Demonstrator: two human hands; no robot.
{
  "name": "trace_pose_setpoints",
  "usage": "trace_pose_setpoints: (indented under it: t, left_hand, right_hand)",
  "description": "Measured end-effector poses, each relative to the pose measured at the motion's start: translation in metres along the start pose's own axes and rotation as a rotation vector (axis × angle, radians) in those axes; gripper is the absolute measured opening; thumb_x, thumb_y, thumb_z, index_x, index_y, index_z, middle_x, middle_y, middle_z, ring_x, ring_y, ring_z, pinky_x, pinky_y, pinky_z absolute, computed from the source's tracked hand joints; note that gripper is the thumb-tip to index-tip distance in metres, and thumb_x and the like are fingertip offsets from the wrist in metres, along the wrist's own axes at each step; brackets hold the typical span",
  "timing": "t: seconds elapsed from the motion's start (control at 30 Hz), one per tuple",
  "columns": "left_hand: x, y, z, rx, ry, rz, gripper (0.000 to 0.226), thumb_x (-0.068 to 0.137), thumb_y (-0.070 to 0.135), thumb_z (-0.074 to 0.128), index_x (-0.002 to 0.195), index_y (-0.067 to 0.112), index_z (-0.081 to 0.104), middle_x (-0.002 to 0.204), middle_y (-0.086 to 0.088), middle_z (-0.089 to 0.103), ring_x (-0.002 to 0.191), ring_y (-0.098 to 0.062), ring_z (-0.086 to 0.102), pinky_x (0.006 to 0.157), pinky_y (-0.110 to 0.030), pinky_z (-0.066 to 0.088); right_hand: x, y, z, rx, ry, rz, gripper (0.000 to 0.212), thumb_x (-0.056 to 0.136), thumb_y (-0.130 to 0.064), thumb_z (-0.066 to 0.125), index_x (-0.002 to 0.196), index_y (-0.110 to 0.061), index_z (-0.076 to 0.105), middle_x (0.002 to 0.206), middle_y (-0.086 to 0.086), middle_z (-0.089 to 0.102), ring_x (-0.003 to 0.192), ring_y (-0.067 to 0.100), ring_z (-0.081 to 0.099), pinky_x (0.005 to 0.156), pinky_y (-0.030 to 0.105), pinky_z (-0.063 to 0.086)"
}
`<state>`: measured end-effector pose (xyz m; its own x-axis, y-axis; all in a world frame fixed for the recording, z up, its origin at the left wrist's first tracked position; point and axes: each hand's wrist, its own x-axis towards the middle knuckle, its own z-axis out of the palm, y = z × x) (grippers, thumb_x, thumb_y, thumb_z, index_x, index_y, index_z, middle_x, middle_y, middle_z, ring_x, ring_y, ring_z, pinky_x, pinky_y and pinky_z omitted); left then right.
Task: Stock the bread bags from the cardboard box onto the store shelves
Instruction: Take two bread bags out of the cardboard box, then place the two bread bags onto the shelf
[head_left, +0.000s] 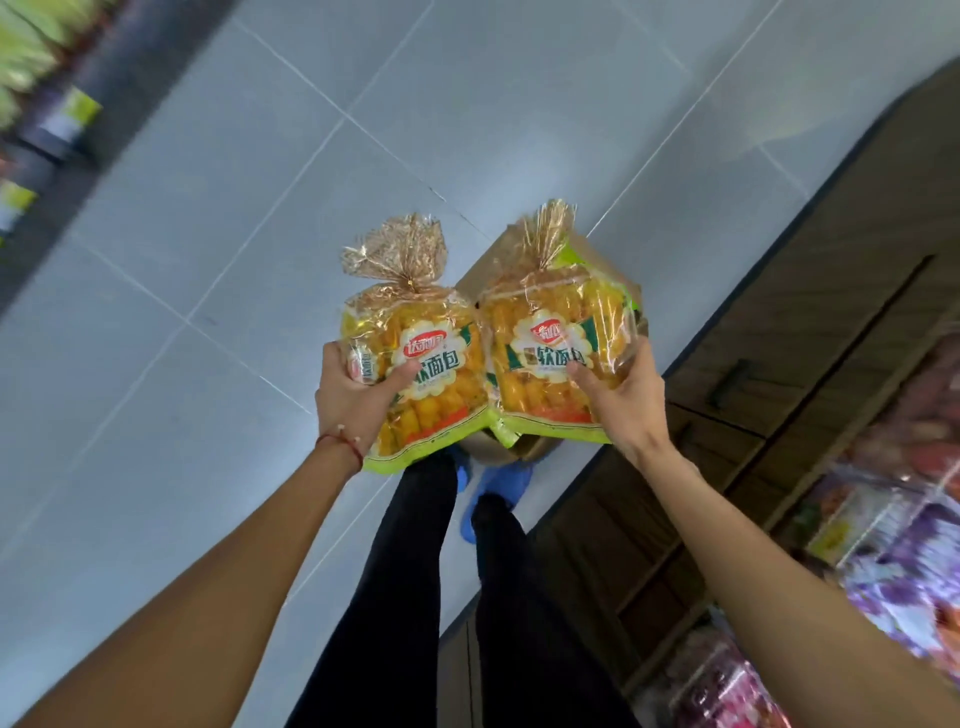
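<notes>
Above the pale grey tiled floor (218, 218), the person holds two clear plastic bread bags with yellow-green edges side by side, their inner edges touching. The left hand (353, 395) clasps the left bread bag (426, 364) at its outer lower corner, thumb across the printed front and the other fingers hidden behind. The right hand (623, 400) clasps the right bread bag (550, 358) the same way at its outer side. Each bag's top is gathered into a crinkled golden tuft pointing away from the person. Directly beneath the bags stands the brown cardboard box (602, 260), mostly hidden by them. A dark wooden store shelf unit (810, 291) runs along the right, with blurred colourful packages (893, 530) on it.
</notes>
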<state>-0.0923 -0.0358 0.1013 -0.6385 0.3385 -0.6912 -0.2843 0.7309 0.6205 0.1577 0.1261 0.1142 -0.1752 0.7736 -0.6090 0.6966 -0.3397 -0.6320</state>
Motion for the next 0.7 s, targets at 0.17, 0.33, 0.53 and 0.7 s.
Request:
trace_pose_setpoints:
  t: [0.17, 0.33, 0.53, 0.7]
  left_hand:
    - [-0.051, 0.038, -0.053, -0.039, 0.063, 0.115, 0.06, 0.067, 0.036, 0.091, 0.115, 0.019, 0.058, 0.102, 0.007, 0.073, 0.085, -0.003, 0.07, 0.069, -0.02, 0.056]
    - [-0.112, 0.061, -0.104, -0.174, 0.133, 0.15, 0.055, 0.068, 0.03, 0.091, 0.115, 0.021, 0.064, 0.103, 0.004, 0.076, 0.091, -0.01, 0.074, 0.077, -0.032, 0.06]
    - [-0.173, 0.088, -0.172, -0.312, 0.237, 0.204, 0.051, 0.072, 0.022, 0.089, 0.117, 0.017, 0.065, 0.102, 0.004, 0.077, 0.088, -0.011, 0.075, 0.067, -0.023, 0.059]
    - [-0.197, 0.109, -0.234, -0.417, 0.299, 0.219, 0.045, 0.073, 0.022, 0.087, 0.113, 0.014, 0.069, 0.096, 0.003, 0.077, 0.079, -0.009, 0.075, 0.061, -0.022, 0.059]
  right_hand:
    - [-0.045, -0.054, -0.01, 0.108, -0.015, -0.098, 0.065, 0.085, -0.037, 0.081, 0.138, -0.025, 0.045, 0.118, -0.018, 0.067, 0.103, 0.0, 0.066, 0.09, 0.037, 0.059]
    - [-0.092, -0.112, -0.022, 0.161, -0.064, -0.234, 0.065, 0.083, -0.037, 0.084, 0.135, -0.032, 0.045, 0.123, -0.014, 0.068, 0.112, 0.007, 0.068, 0.101, 0.047, 0.056]
    - [-0.148, -0.178, -0.026, 0.243, -0.164, -0.347, 0.06, 0.085, -0.029, 0.083, 0.135, -0.022, 0.051, 0.122, -0.009, 0.07, 0.112, 0.011, 0.069, 0.095, 0.051, 0.059]
    - [-0.177, -0.235, -0.01, 0.265, -0.254, -0.391, 0.049, 0.085, -0.037, 0.082, 0.12, -0.05, 0.05, 0.12, -0.014, 0.069, 0.113, 0.013, 0.069, 0.088, 0.052, 0.062]
